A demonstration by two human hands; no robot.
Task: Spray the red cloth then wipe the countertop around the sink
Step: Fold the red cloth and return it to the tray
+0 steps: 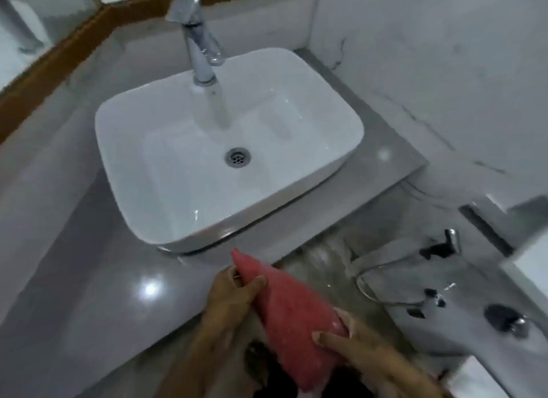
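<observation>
I hold the red cloth (292, 317) stretched between both hands just in front of the counter's edge. My left hand (234, 294) pinches its upper end near the sink's front rim. Its lower part is gripped by my right hand (355, 347). The white rectangular sink (166, 213) sits on the grey countertop (89, 279). Water runs from the chrome tap (198, 44) into the basin. No spray bottle is in view.
A wood-framed mirror (41, 68) runs along the back left. White marble wall tiles (444, 56) close the right side. Below right are a chrome hose and wall fittings (439, 249). The floor (320, 261) beneath the counter edge looks wet.
</observation>
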